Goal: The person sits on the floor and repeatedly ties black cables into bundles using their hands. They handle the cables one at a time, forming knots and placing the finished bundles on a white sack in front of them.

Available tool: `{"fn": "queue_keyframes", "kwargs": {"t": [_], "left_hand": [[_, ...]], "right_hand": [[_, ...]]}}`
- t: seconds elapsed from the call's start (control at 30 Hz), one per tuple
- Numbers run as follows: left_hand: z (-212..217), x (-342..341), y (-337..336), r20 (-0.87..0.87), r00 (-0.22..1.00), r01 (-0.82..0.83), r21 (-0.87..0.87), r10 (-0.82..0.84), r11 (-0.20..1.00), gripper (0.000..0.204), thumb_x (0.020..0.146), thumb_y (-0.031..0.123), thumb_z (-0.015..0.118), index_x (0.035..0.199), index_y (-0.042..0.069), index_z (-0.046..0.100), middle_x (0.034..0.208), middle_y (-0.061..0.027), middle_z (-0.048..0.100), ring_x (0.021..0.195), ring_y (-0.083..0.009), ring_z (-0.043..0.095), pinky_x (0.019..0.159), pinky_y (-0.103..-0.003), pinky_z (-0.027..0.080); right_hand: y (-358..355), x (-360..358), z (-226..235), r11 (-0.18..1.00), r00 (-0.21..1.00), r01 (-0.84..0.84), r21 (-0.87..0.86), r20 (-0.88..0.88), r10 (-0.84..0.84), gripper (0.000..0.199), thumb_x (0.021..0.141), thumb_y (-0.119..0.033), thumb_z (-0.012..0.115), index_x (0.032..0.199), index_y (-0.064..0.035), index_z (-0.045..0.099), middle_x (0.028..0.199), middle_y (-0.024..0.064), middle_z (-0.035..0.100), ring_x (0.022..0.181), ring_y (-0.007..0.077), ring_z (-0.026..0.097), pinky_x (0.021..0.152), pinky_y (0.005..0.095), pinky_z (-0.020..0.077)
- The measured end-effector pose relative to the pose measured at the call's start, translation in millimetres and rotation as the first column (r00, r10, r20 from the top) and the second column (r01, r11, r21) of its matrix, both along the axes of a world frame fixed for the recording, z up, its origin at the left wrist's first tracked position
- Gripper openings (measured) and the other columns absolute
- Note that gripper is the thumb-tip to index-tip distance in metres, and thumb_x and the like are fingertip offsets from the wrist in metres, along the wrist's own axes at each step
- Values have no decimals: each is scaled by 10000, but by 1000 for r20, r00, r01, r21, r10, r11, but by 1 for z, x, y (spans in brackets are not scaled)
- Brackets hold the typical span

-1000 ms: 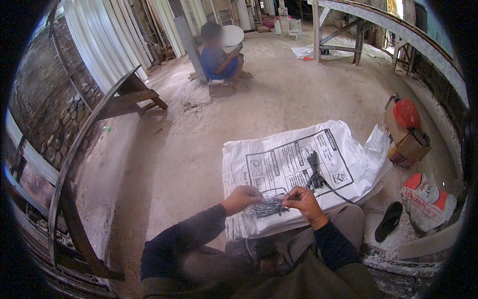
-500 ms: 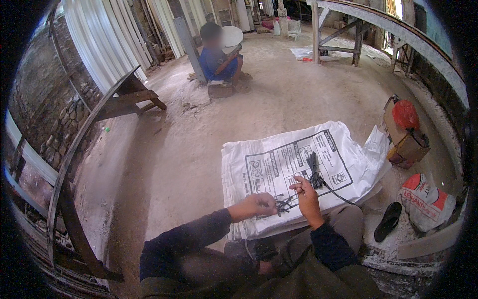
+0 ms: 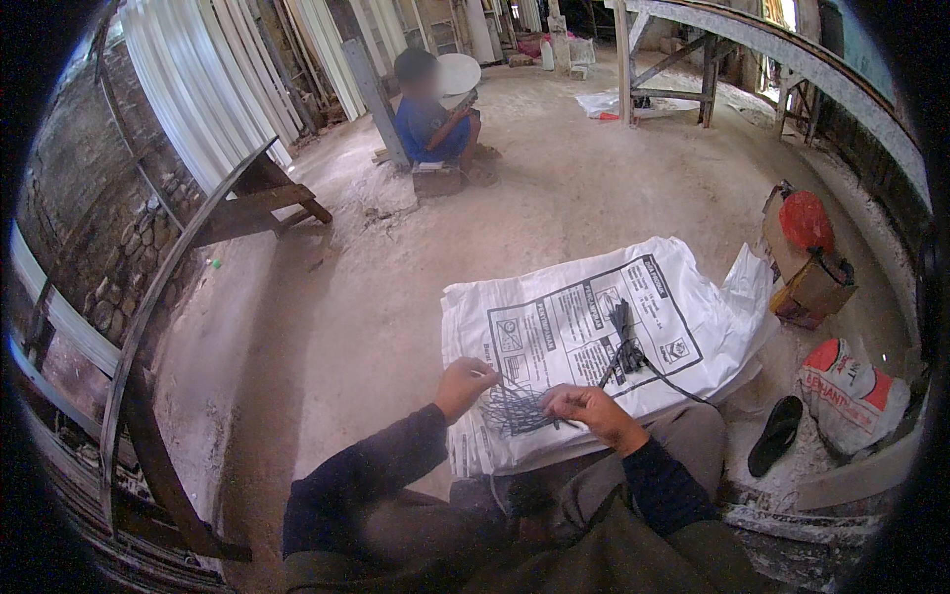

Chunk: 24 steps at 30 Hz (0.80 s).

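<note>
Wires (image 3: pixel 515 408), a loose tangle of thin dark strands, lie on the near edge of the white printed sack (image 3: pixel 554 327), which is spread on the dusty floor (image 3: pixel 366 297) right in front of your knees. In the head view they sit at about 6 o'clock from the picture's centre, between your two hands. Your left hand (image 3: pixel 463 384) is at 9 o'clock from the tangle, fingers curled nearly shut, pinching a strand at its upper edge. Your right hand (image 3: pixel 591 408) is at 3 o'clock from the tangle, touching it, fingers bent and closed over the strand ends.

A second dark bundle (image 3: pixel 623 342) lies on the sack at 1 o'clock from your right hand, apart from it, with one strand trailing off toward the sack's right edge. At 3 o'clock, off the sack, a black sandal (image 3: pixel 775 447) lies beside a red and white bag (image 3: pixel 851 396). At 2 o'clock stands a cardboard box (image 3: pixel 807 267) with a red bag on it. At 12 o'clock, well apart, a person in blue (image 3: pixel 430 114) sits on the floor.
</note>
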<state>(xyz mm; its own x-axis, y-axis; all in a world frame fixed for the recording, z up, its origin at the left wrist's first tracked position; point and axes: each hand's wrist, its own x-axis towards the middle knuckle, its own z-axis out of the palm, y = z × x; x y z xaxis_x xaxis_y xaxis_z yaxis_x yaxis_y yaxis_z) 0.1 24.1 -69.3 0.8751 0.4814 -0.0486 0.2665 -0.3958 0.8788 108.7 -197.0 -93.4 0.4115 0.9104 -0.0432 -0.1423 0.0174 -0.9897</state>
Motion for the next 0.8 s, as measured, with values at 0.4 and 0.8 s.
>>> {"fn": "queue_keyframes", "kwargs": {"t": [0.4, 0.8], "left_hand": [[12, 0, -15, -118, 976, 184, -15, -184, 983, 229, 687, 190, 661, 721, -35, 631, 672, -118, 590, 632, -161, 542, 607, -288, 414], [4, 7, -46, -9, 657, 689, -399, -754, 605, 113, 762, 109, 605, 822, 13, 602, 881, -42, 560, 881, -144, 497, 813, -280, 371]], "right_hand": [[-9, -5, 36, 997, 993, -81, 5, 84, 80, 105, 679, -28, 679, 731, -41, 589, 803, 52, 607, 898, 165, 547, 860, 318, 390], [0, 2, 2, 901, 768, 433, -35, 538, -348, 138, 671, -52, 678, 728, -41, 553, 627, 32, 537, 616, 117, 517, 590, 246, 415]]}}
